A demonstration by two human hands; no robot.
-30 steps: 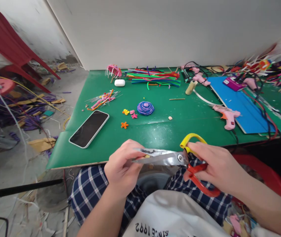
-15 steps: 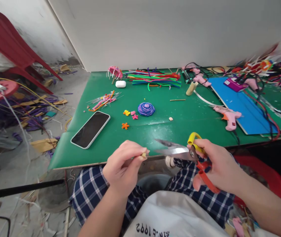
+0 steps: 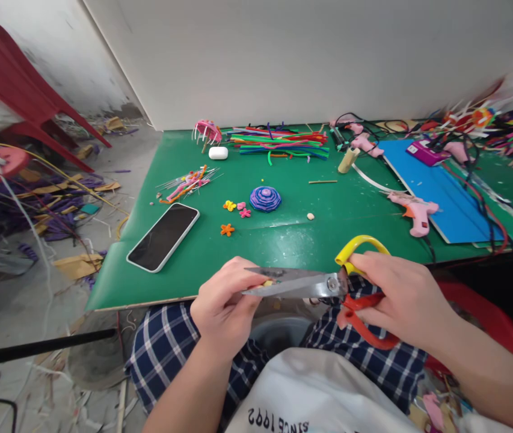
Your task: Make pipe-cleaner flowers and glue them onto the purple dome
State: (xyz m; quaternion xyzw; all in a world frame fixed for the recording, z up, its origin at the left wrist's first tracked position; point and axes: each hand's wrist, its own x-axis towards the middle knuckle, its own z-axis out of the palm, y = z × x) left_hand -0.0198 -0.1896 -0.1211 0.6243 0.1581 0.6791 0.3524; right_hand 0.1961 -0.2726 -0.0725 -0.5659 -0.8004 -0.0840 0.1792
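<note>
Scissors [image 3: 319, 285] with one yellow and one red handle are in my right hand [image 3: 400, 294], fingers through the loops. Their blades are slightly apart and reach left to the fingertips of my left hand [image 3: 227, 304]. That hand pinches a small yellowish piece [image 3: 269, 282], mostly hidden by fingers and blades; its kind is unclear. Beyond my hands on the green table [image 3: 283, 243] lie a blue and purple spiral disc [image 3: 265, 199], an orange flower [image 3: 227, 230], a yellow flower [image 3: 230, 205] and small pink flowers [image 3: 244, 213].
A phone [image 3: 163, 237] lies at the left, near a pile of pipe cleaners [image 3: 190, 183]. More coloured pipe cleaners [image 3: 281, 143] lie at the back beside a white case [image 3: 218, 153]. At the right are a pink glue gun [image 3: 414, 211], cables and a blue board [image 3: 445, 198].
My right hand has brought the scissors left, so the blades now overlap my left fingertips and the small piece. The blades have closed somewhat. My left hand has hardly moved.
</note>
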